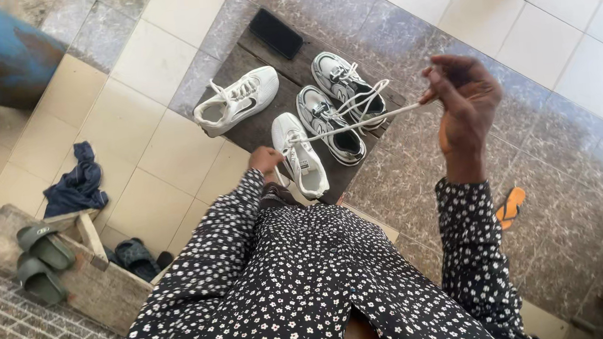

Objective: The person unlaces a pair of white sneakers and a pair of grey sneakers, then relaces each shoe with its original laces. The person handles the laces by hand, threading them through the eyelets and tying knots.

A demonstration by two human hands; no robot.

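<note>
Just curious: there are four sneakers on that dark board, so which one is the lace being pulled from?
The white sneaker nearest the person. Its lace stretches to the right hand, and the left hand steadies it; the others lie untouched.

A low table stands on the tiled floor and carries four sneakers and a phone, which lies at its far end. One sneaker lies on the table's left side; a pair of sneakers lies to its right. A fourth sneaker sits at the near edge, with the left hand touching it. Its lace runs rightward to the raised right hand. A cloth lies on the floor at left, slides nearer, and a flip-flop at right.
</note>
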